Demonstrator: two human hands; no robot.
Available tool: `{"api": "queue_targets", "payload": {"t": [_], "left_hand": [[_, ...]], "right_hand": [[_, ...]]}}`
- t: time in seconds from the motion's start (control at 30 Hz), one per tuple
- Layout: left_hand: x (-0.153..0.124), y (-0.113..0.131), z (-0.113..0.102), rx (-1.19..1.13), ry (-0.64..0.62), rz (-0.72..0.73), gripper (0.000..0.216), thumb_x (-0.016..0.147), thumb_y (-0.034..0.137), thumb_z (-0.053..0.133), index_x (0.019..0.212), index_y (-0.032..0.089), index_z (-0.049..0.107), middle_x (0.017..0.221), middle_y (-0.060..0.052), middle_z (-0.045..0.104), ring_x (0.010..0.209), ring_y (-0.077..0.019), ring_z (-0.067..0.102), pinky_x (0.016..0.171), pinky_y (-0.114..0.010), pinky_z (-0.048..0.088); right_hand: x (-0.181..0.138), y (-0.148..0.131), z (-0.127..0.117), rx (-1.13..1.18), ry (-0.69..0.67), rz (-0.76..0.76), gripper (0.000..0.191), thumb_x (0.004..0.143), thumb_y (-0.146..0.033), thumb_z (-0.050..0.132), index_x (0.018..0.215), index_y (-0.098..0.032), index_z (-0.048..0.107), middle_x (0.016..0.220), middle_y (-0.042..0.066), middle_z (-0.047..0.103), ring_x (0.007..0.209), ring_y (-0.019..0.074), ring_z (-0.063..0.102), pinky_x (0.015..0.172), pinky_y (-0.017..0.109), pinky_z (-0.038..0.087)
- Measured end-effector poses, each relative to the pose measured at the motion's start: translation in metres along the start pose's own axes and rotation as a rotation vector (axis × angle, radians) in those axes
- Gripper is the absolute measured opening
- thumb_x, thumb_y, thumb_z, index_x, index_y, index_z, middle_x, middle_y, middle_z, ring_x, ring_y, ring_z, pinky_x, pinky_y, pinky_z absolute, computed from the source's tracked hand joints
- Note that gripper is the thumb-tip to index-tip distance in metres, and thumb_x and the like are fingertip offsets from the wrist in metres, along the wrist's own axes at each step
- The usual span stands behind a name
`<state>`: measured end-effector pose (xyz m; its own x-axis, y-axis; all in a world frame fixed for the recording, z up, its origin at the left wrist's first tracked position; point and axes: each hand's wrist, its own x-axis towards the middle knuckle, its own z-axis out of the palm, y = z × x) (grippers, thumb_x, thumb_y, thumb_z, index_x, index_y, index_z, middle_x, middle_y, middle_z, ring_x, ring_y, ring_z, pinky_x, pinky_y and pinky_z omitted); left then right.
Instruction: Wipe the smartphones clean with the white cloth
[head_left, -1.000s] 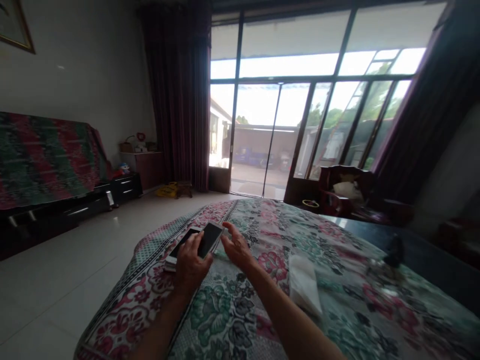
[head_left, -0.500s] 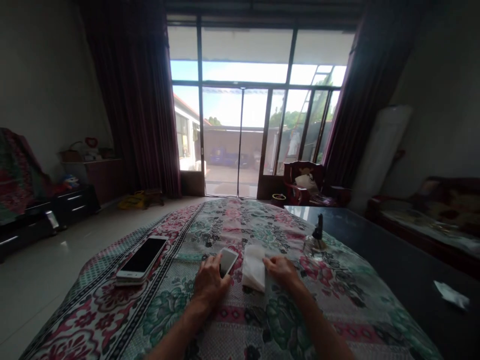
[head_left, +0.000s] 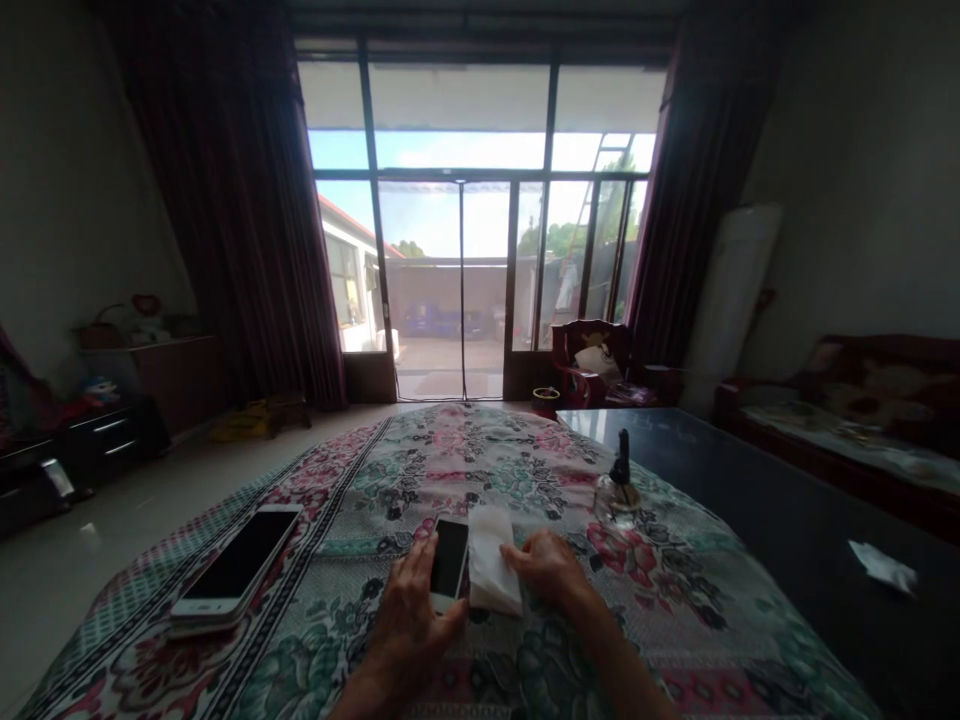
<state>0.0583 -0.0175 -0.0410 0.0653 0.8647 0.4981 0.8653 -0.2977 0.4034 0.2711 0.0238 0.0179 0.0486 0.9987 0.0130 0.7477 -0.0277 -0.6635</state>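
Observation:
A smartphone (head_left: 450,560) with a dark screen and white edges lies on the floral tablecloth. Its left side is gripped by my left hand (head_left: 415,605), fingers along the far left edge and thumb at the near end. Just right of the phone is a folded white tissue (head_left: 493,572), lying on the cloth. My right hand (head_left: 549,566) pinches the tissue's right edge between thumb and fingers, the other fingers curled. Another white smartphone (head_left: 238,562) rests on top of a stack to the left. Beyond my right hand stands a clear spray bottle (head_left: 617,495) with a black nozzle.
The flowered tablecloth (head_left: 352,570) covers the bed-like table before me. A dark glossy table (head_left: 705,470) adjoins on the right, bearing a crumpled white packet (head_left: 883,567). Farther off are a wooden chair (head_left: 592,350), a sofa (head_left: 862,390) and glass doors (head_left: 446,300).
The phone under my left hand has turned, its screen now dark instead of reflecting light. My right hand has moved in over the tissue's edge. The whole view has shifted slightly.

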Motion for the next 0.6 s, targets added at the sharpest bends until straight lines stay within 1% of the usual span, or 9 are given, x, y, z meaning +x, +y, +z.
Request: {"api": "queue_targets", "payload": {"t": [0.07,0.17,0.23,0.37,0.43,0.5,0.57,0.6], "left_hand": [[-0.001,-0.003,0.000,-0.023,-0.001,-0.004,0.074,0.070,0.036,0.061,0.138,0.013,0.044,0.134,-0.016,0.055,0.123,-0.0337,0.051,0.105,-0.048,0.038],[0.001,-0.002,-0.003,-0.049,-0.024,-0.012,0.076,0.070,0.038,0.062,0.139,0.012,0.043,0.134,-0.016,0.055,0.124,-0.0345,0.050,0.106,-0.049,0.038],[0.002,0.000,-0.007,-0.055,-0.055,-0.030,0.076,0.070,0.039,0.062,0.139,0.012,0.042,0.135,-0.016,0.055,0.126,-0.0344,0.048,0.107,-0.048,0.036],[0.004,0.007,-0.018,-0.035,-0.119,-0.090,0.080,0.069,0.044,0.063,0.140,0.012,0.041,0.138,-0.015,0.052,0.129,-0.0324,0.045,0.108,-0.044,0.033],[0.005,0.009,-0.023,-0.001,-0.150,-0.137,0.084,0.067,0.050,0.063,0.138,0.009,0.044,0.139,-0.018,0.050,0.130,-0.0341,0.043,0.108,-0.044,0.033],[0.005,0.011,-0.026,0.034,-0.179,-0.184,0.086,0.065,0.054,0.063,0.135,0.008,0.047,0.141,-0.019,0.048,0.130,-0.0359,0.041,0.106,-0.046,0.032],[0.005,0.013,-0.028,0.054,-0.201,-0.208,0.084,0.063,0.053,0.063,0.133,0.009,0.049,0.142,-0.019,0.047,0.131,-0.0360,0.040,0.107,-0.046,0.031],[0.005,0.013,-0.028,0.057,-0.209,-0.210,0.083,0.063,0.051,0.063,0.132,0.008,0.050,0.142,-0.019,0.047,0.131,-0.0356,0.039,0.107,-0.045,0.030]], "right_hand": [[-0.001,-0.002,0.004,-0.009,-0.001,0.002,0.041,0.069,-0.036,0.061,0.035,-0.019,0.045,0.038,0.000,0.039,0.047,0.0135,0.042,0.050,0.026,0.023],[0.000,-0.006,0.010,0.047,0.048,0.007,0.024,0.064,-0.029,0.063,0.045,-0.018,0.056,0.046,0.001,0.051,0.053,0.0152,0.050,0.051,0.025,0.026],[0.001,-0.008,0.010,0.097,0.072,0.004,0.017,0.066,-0.027,0.060,0.052,-0.017,0.060,0.052,0.001,0.057,0.056,0.0156,0.054,0.051,0.024,0.029],[0.004,-0.010,0.000,0.192,0.141,-0.002,0.028,0.077,-0.035,0.046,0.064,-0.017,0.062,0.065,0.004,0.065,0.061,0.0166,0.059,0.052,0.023,0.037],[0.005,-0.011,-0.005,0.258,0.251,-0.019,0.032,0.080,-0.042,0.043,0.072,-0.017,0.061,0.072,0.006,0.067,0.065,0.0179,0.060,0.056,0.023,0.041],[0.004,-0.013,-0.009,0.321,0.427,-0.066,0.030,0.080,-0.046,0.044,0.077,-0.019,0.058,0.074,0.006,0.066,0.068,0.0190,0.060,0.061,0.025,0.044],[0.002,-0.015,-0.009,0.325,0.613,-0.159,0.024,0.079,-0.044,0.047,0.080,-0.020,0.054,0.075,0.005,0.063,0.069,0.0197,0.059,0.067,0.028,0.046],[0.001,-0.017,-0.009,0.297,0.683,-0.223,0.021,0.079,-0.041,0.048,0.080,-0.021,0.052,0.076,0.005,0.062,0.071,0.0199,0.059,0.069,0.029,0.046]]}}
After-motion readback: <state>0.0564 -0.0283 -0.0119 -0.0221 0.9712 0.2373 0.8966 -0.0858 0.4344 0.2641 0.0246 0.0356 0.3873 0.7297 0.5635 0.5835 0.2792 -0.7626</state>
